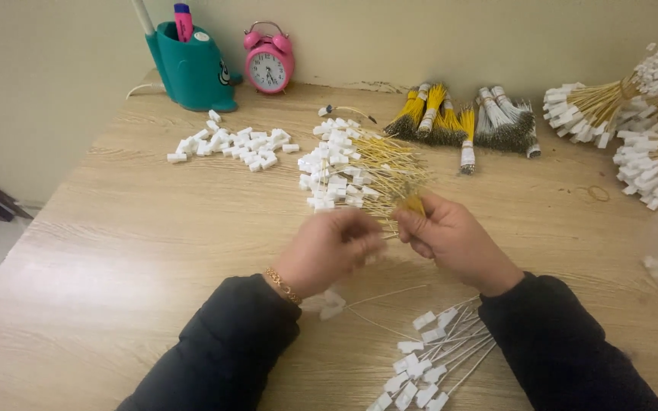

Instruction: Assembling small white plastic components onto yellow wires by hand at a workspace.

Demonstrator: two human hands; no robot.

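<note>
- The right hand (451, 240) is gripping a fanned bundle of yellow wires with white connectors (352, 171) at its gathered end, fingers closed tight around it, above the wooden table (116, 251).
- The left hand (329, 247) is blurring just beside it (fingers curled at the wire stems; I cannot tell whether it is pinching one).
- White-tipped wires (428, 365) are lying between the sleeves.
- Loose white connectors (234, 144) are sitting near a pink alarm clock (268, 61).
</note>
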